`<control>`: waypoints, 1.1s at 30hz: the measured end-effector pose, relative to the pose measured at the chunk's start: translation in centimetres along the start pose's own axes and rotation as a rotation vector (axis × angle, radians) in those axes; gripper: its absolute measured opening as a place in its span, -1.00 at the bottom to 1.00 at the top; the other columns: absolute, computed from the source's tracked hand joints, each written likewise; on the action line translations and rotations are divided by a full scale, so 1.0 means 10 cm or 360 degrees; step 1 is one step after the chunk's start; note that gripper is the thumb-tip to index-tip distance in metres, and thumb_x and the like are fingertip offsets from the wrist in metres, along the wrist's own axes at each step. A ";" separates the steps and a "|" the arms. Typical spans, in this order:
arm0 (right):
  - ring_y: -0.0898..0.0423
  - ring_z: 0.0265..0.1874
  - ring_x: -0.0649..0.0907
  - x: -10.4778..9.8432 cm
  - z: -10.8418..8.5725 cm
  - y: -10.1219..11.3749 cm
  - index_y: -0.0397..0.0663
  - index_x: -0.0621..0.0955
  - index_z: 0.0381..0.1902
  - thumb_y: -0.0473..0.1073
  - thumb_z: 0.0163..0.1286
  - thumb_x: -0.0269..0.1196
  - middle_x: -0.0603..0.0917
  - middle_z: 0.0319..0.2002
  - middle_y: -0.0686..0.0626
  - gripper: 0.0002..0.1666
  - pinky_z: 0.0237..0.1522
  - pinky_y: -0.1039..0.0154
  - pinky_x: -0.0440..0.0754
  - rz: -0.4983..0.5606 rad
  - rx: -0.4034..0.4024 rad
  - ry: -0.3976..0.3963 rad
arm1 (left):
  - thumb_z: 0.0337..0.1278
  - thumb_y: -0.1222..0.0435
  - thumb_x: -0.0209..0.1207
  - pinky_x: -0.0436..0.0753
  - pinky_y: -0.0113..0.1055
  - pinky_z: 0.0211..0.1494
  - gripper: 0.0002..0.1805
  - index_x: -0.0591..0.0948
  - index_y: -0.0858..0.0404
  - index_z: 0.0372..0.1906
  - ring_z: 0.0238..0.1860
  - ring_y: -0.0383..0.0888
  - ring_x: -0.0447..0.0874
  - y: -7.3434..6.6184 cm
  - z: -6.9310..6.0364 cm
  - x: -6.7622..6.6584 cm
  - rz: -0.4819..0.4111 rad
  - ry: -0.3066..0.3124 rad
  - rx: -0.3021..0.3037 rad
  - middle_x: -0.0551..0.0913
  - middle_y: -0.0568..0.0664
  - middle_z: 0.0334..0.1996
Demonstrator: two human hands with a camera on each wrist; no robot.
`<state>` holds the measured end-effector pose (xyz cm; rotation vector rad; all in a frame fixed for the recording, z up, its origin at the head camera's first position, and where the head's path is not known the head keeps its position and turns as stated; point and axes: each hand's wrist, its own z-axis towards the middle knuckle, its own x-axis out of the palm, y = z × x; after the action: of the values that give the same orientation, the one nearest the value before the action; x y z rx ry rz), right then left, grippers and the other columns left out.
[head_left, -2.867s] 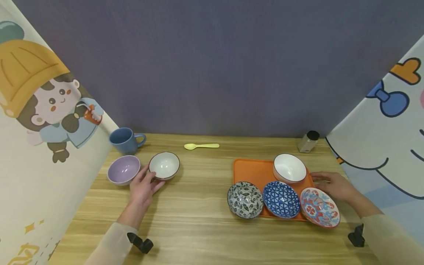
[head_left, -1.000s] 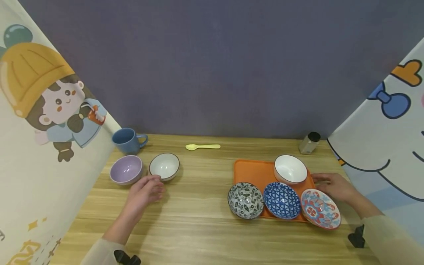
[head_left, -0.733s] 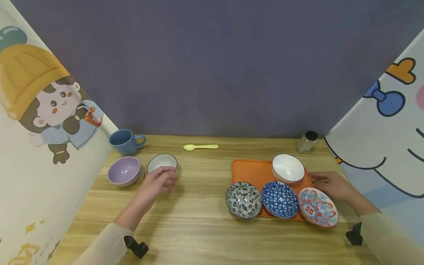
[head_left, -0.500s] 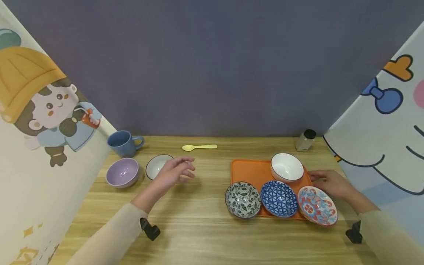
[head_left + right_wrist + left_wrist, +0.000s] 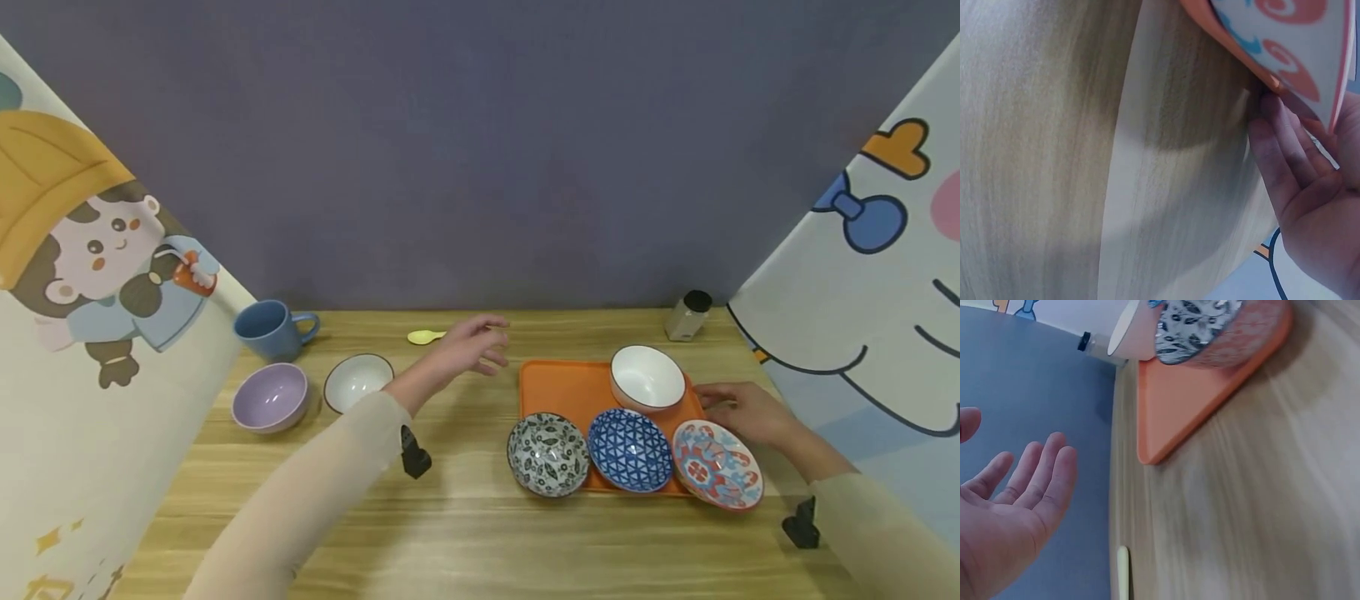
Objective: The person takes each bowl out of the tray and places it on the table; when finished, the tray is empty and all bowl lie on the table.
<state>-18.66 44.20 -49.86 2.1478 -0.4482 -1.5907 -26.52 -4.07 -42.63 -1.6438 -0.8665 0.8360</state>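
- Dark backdrop fills the top of the frame; wood-grain table below, cartoon panels at both sides.
- Left: blue mug, handle pointing right; purple bowl just below it; dark-rimmed bowl to its right. All upright.
- Center: yellow spoon, scoop end left. Handle hidden in head view behind the left hand, which hangs above the table, fingers loosely spread, holding nothing, apart from the tray.
- Right of center: orange tray, long axis left-right, short side toward each hand. White bowl at its upper right; floral bowl, blue bowl and red-patterned bowl line up left to right, masking most of its lower edge.
- Far right: right hand at the tray's right edge, fingertips partly hidden by rim and bowl; can't tell if it's pinching. Glass jar above it, upright.
- Step, my read: right hand steadies the tray, left is between contacts.
- Next move probably calls for the left to take the tray's left edge, keeping it level under the bowls.
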 end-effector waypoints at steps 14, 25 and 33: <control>-0.31 0.04 0.68 -0.01 -0.01 0.01 -0.36 0.49 0.37 -0.16 0.43 0.29 0.70 0.06 -0.34 -0.36 -0.03 -0.19 0.77 -0.0008 -0.0007 0.0028 | 0.49 0.11 0.10 0.63 0.18 0.33 -0.47 0.44 0.16 0.46 0.11 0.09 0.71 -0.17 0.60 0.60 -0.0062 0.0140 -0.0115 0.58 0.15 0.28; -0.31 0.04 0.67 -0.04 0.00 0.03 -0.35 0.49 0.38 -0.14 0.44 0.29 0.70 0.07 -0.33 -0.36 -0.03 -0.20 0.76 -0.0031 0.0017 0.0028 | 0.46 0.17 0.17 0.63 0.24 0.29 -0.57 0.53 0.32 0.27 0.16 0.28 0.65 -0.22 0.86 1.11 0.0001 0.0131 -0.0167 0.58 0.34 0.23; -0.30 0.05 0.67 -0.03 -0.01 0.05 -0.33 0.49 0.39 -0.11 0.44 0.29 0.70 0.07 -0.33 -0.35 -0.06 -0.17 0.77 -0.0019 0.0032 0.0028 | 0.42 0.20 0.22 0.69 0.14 0.25 -0.55 0.56 0.34 0.27 0.17 0.27 0.65 -0.17 0.85 1.40 0.0118 0.0113 -0.0201 0.64 0.24 0.15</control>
<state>-18.63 43.94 -49.37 2.1815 -0.4482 -1.5790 -27.15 12.34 -44.13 -1.8145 -0.8267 0.7823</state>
